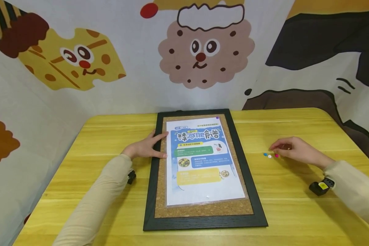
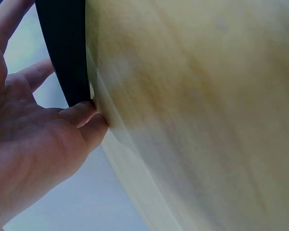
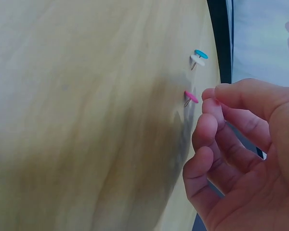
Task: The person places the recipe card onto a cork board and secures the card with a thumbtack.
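A black-framed cork board (image 1: pixel 203 222) lies on the table, with a printed poster (image 1: pixel 203 191) over the cork. My left hand (image 1: pixel 146 146) spreads over the board's left edge, thumb and a finger reaching onto the poster. In the left wrist view, other fingertips of the left hand (image 2: pixel 43 139) touch the black frame (image 2: pixel 65 53) at the tabletop. My right hand (image 1: pixel 298 150) hovers by a pink thumbtack (image 3: pixel 191 97); thumb and index tips meet, and whether anything is between them is hidden. A blue thumbtack (image 3: pixel 201 54) and a white thumbtack (image 3: pixel 197 60) lie close by.
A purple tack (image 1: pixel 217 118) sits at the poster's top right corner, and a small pale tack (image 1: pixel 207 196) near its lower edge. The wooden table (image 1: pixel 110 208) meets a cartoon-printed wall cloth (image 1: pixel 135 95) behind the board.
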The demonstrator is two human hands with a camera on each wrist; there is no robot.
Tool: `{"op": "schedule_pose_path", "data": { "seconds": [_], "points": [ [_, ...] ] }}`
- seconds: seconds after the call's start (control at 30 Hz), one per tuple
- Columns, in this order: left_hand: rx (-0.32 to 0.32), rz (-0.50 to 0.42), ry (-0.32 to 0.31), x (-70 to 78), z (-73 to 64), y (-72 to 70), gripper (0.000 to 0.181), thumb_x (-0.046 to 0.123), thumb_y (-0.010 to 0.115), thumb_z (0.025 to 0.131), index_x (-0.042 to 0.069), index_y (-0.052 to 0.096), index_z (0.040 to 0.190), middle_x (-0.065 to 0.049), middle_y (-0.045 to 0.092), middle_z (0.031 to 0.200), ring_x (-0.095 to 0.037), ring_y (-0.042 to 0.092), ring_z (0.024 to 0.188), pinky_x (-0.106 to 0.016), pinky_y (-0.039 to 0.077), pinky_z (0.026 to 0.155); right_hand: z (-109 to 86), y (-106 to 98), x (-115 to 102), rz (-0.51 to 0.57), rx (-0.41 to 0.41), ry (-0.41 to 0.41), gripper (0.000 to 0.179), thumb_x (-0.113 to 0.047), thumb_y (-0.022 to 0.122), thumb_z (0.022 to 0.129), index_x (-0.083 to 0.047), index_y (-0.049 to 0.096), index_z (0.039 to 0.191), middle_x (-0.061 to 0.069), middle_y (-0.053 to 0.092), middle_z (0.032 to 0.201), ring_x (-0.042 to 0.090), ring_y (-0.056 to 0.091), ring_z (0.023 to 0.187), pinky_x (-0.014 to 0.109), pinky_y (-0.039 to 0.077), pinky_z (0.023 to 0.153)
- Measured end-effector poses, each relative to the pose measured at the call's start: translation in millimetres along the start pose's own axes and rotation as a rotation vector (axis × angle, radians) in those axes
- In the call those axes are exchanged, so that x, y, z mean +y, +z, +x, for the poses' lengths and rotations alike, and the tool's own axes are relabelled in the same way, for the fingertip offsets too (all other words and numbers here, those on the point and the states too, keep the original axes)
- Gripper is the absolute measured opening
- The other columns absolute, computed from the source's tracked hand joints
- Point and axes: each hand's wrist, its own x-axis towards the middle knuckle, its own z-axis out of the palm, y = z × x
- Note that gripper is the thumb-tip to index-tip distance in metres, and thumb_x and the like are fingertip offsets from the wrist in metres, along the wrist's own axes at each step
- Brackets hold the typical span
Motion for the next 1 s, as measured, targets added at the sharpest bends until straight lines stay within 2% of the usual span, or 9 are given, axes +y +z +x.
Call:
{"op": "schedule_pose_path", "data": {
  "seconds": [0.17,0.43,0.73,1.0],
  "points": [
    [0.0,0.009,0.004,2.0,-0.6,-0.5,0.092,0.035,0.071,0.088,0.016,0.011,0.157,-0.029,-0.015,0.154,-0.049,-0.002,0.14,-0.066,0.014,0.106,-6.9,-0.6,4.4,-0.009,0.001,0.019,0.015,0.004,0.065,0.088,0.001,0.07,0.102,0.001,0.069,0.089,0.008,0.055,0.065,0.023,0.043,0.053],
    [0.007,0.016,0.002,1.3,-1.1,0.0,0.093,0.036,0.071,0.088,0.017,0.012,0.157,-0.028,-0.016,0.155,-0.049,-0.001,0.14,-0.066,0.014,0.105,-13.7,4.2,8.4,0.031,-0.01,0.03,0.015,0.005,0.066,0.087,0.0,0.07,0.101,0.005,0.068,0.095,0.006,0.059,0.074,0.022,0.049,0.061],
    [0.006,0.016,0.009,-2.1,0.4,0.4,0.093,0.037,0.071,0.088,0.018,0.011,0.157,-0.028,-0.016,0.155,-0.049,-0.002,0.141,-0.066,0.015,0.105,-12.5,9.3,10.8,0.034,0.015,0.019,0.013,0.005,0.068,0.086,-0.003,0.068,0.097,0.001,0.065,0.088,0.008,0.056,0.068,0.022,0.046,0.059],
    [0.01,0.024,0.009,-0.2,-0.4,0.3,0.093,0.036,0.071,0.088,0.017,0.012,0.157,-0.028,-0.015,0.155,-0.049,0.0,0.141,-0.066,0.015,0.105,-11.3,10.1,7.9,0.064,0.043,0.05,0.007,-0.003,0.066,0.09,-0.006,0.067,0.097,0.001,0.065,0.089,0.01,0.056,0.07,0.022,0.046,0.061]
  ]
}}
